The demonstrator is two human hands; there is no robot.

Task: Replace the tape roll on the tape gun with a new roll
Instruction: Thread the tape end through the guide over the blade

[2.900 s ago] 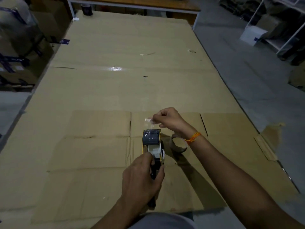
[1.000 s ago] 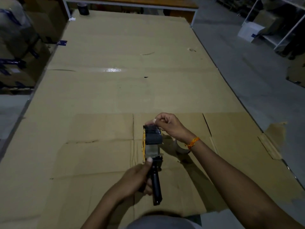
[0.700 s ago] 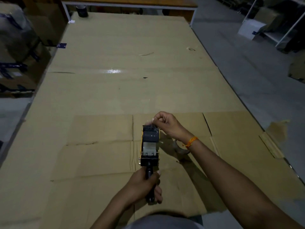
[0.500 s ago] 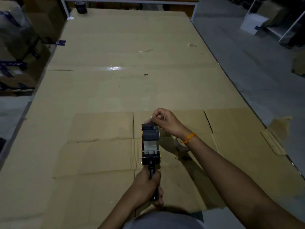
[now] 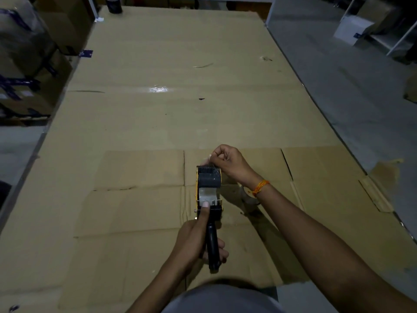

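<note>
A black and yellow tape gun [image 5: 209,188] lies along the cardboard-covered table [image 5: 158,109], its head pointing away from me. My left hand [image 5: 198,240] grips its black handle, with the thumb pressed on the clear tape at the front plate. My right hand [image 5: 228,162] is closed at the far end of the gun, pinching the free end of the clear tape between its fingertips. An empty cardboard tape core [image 5: 250,196] lies on the table under my right wrist, partly hidden.
A dark tape roll [image 5: 114,4] stands at the table's far left corner. Stacked boxes [image 5: 24,71] fill the left side. The table's right edge drops to a grey floor [image 5: 349,98], with white shelving and a box [image 5: 352,30] at the far right.
The gun has tipped from upright to lying flat with its handle toward me. My left thumb has moved up onto the tape. My right hand has come down to the gun's far end.
</note>
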